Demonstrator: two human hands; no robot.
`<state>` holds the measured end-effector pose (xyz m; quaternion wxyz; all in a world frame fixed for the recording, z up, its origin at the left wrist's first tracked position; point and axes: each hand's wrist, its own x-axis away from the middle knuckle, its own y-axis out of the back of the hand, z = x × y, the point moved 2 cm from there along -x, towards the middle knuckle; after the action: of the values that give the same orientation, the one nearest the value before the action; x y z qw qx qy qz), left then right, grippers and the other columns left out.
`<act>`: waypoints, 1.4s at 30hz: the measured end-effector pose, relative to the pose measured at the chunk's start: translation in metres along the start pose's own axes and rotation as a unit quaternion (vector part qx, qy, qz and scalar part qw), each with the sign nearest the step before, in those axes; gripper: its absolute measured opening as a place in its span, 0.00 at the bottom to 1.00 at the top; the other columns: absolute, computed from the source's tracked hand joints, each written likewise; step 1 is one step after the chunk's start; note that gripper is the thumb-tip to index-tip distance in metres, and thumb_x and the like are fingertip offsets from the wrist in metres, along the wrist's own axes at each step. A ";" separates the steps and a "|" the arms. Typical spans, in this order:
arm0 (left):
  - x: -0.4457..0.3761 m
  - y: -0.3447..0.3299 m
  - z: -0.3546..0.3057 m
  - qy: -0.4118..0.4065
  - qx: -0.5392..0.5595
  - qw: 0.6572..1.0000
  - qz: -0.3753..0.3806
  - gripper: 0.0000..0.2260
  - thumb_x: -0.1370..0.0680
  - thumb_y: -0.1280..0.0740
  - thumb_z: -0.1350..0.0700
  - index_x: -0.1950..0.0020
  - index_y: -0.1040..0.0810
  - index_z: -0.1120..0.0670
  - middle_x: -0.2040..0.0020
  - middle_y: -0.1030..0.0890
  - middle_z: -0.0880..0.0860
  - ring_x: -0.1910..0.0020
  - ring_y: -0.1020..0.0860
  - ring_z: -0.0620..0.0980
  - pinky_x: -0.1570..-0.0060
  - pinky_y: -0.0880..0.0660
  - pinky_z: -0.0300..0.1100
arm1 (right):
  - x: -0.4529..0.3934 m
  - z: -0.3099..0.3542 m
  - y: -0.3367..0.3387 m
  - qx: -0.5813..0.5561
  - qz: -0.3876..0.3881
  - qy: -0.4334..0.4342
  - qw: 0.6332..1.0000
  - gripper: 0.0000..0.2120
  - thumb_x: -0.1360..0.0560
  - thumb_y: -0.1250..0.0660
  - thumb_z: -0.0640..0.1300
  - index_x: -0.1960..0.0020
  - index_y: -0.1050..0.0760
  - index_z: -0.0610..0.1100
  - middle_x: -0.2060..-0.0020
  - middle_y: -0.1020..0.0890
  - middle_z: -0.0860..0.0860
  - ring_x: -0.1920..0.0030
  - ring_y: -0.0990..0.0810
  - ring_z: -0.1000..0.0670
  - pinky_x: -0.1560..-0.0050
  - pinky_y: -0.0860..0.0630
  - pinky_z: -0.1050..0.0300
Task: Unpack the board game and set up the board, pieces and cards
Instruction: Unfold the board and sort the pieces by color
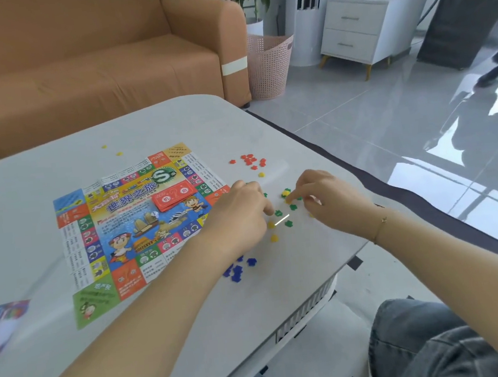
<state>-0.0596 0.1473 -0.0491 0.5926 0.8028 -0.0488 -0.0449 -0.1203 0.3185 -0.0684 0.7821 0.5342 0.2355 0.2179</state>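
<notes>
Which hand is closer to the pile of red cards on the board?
Left. The left hand lies just to the right of the red cards, at the board's edge. The right hand is farther right, off the board, among the green pieces.

Pale grey table (59, 188) with rounded corners, spanning most of the view. At centre, a paper game board (129, 224), unfolded flat and creased, with a red card stack (172, 197) on its middle. At 1 o'clock from the board, a cluster of red tokens (249, 160). At 3 o'clock, scattered green tokens (288, 213) mixed with yellow tokens (272, 231). At 4 o'clock, a huddle of blue tokens (239, 269). At 12 o'clock, two stray yellow pieces (119, 153), well apart from the rest. At 8 o'clock near the edge, a blurred colourful item (2, 324), possibly packaging.
</notes>
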 end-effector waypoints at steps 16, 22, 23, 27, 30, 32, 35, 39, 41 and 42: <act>-0.023 -0.004 0.005 -0.002 0.017 1.000 -0.022 0.19 0.23 0.42 0.64 0.38 0.22 0.48 0.42 0.28 0.48 0.41 0.29 0.50 0.47 0.29 0.42 | -0.012 -0.004 -0.001 0.051 0.011 0.001 0.999 0.17 0.22 0.42 0.41 0.39 0.21 0.54 0.37 0.28 0.57 0.38 0.33 0.55 0.55 0.30 0.60; -0.024 -0.002 0.016 0.004 0.017 1.000 -0.022 0.19 0.23 0.43 0.65 0.38 0.22 0.48 0.42 0.28 0.47 0.40 0.30 0.49 0.43 0.29 0.45 | -0.006 -0.014 0.003 0.002 -0.020 -0.013 1.000 0.16 0.24 0.39 0.39 0.50 0.16 0.53 0.42 0.24 0.58 0.48 0.35 0.60 0.48 0.25 0.53; -0.025 -0.002 0.016 0.004 0.016 1.000 -0.024 0.19 0.23 0.43 0.65 0.38 0.22 0.48 0.42 0.28 0.47 0.40 0.31 0.50 0.42 0.29 0.45 | -0.007 -0.016 0.004 -0.010 -0.027 -0.016 0.999 0.16 0.24 0.39 0.38 0.50 0.16 0.53 0.42 0.23 0.58 0.48 0.35 0.60 0.48 0.25 0.52; -0.029 -0.001 0.008 -0.022 0.011 0.999 -0.025 0.20 0.22 0.43 0.65 0.37 0.23 0.49 0.41 0.28 0.49 0.37 0.33 0.48 0.43 0.30 0.44 | -0.010 -0.019 0.004 -0.018 -0.028 -0.024 0.999 0.16 0.24 0.39 0.38 0.48 0.17 0.52 0.42 0.23 0.57 0.46 0.33 0.58 0.47 0.25 0.52; -0.035 0.000 0.004 -0.025 -0.003 0.999 -0.026 0.20 0.22 0.42 0.64 0.35 0.24 0.49 0.40 0.29 0.49 0.37 0.34 0.49 0.46 0.33 0.41 | -0.009 -0.017 0.002 -0.001 -0.002 -0.014 1.000 0.16 0.23 0.40 0.39 0.47 0.17 0.54 0.42 0.24 0.58 0.47 0.34 0.59 0.47 0.26 0.55; -0.043 0.003 0.007 -0.015 -0.024 0.999 -0.032 0.19 0.23 0.42 0.64 0.34 0.25 0.51 0.39 0.29 0.51 0.36 0.35 0.50 0.45 0.33 0.43 | -0.008 -0.016 0.003 -0.005 -0.002 -0.012 1.000 0.16 0.24 0.39 0.38 0.48 0.16 0.54 0.42 0.23 0.58 0.47 0.34 0.59 0.47 0.26 0.55; -0.059 0.009 0.016 0.011 -0.037 0.999 -0.019 0.20 0.23 0.43 0.65 0.34 0.25 0.53 0.37 0.30 0.53 0.35 0.35 0.52 0.42 0.31 0.46 | -0.011 -0.020 0.004 -0.018 -0.023 -0.017 0.999 0.17 0.25 0.40 0.35 0.48 0.17 0.51 0.43 0.22 0.57 0.45 0.30 0.55 0.47 0.25 0.51; -0.071 0.015 0.018 0.028 -0.052 0.998 0.024 0.21 0.23 0.44 0.65 0.33 0.25 0.50 0.37 0.29 0.53 0.36 0.34 0.53 0.39 0.32 0.47 | -0.012 -0.024 0.004 -0.023 -0.042 -0.028 0.998 0.17 0.25 0.41 0.35 0.46 0.17 0.50 0.45 0.21 0.56 0.43 0.29 0.53 0.48 0.24 0.50; -0.073 0.016 0.016 0.033 -0.067 0.996 0.042 0.20 0.22 0.44 0.64 0.34 0.24 0.49 0.37 0.29 0.53 0.38 0.34 0.54 0.40 0.33 0.46 | -0.012 -0.023 0.004 -0.020 -0.047 -0.022 0.998 0.16 0.24 0.40 0.36 0.47 0.17 0.50 0.45 0.21 0.57 0.43 0.29 0.54 0.49 0.24 0.51; -0.073 0.016 0.015 0.034 -0.075 0.996 0.046 0.20 0.22 0.44 0.63 0.34 0.24 0.49 0.37 0.29 0.53 0.38 0.34 0.54 0.41 0.34 0.46 | -0.012 -0.023 0.005 -0.018 -0.049 -0.020 0.998 0.16 0.24 0.40 0.36 0.47 0.17 0.50 0.46 0.21 0.57 0.43 0.28 0.54 0.49 0.24 0.51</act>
<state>-0.1339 0.1376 -0.0372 0.6537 0.7542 -0.0615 0.0063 -0.1434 0.3297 -0.0697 0.8058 0.5124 0.2419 0.1723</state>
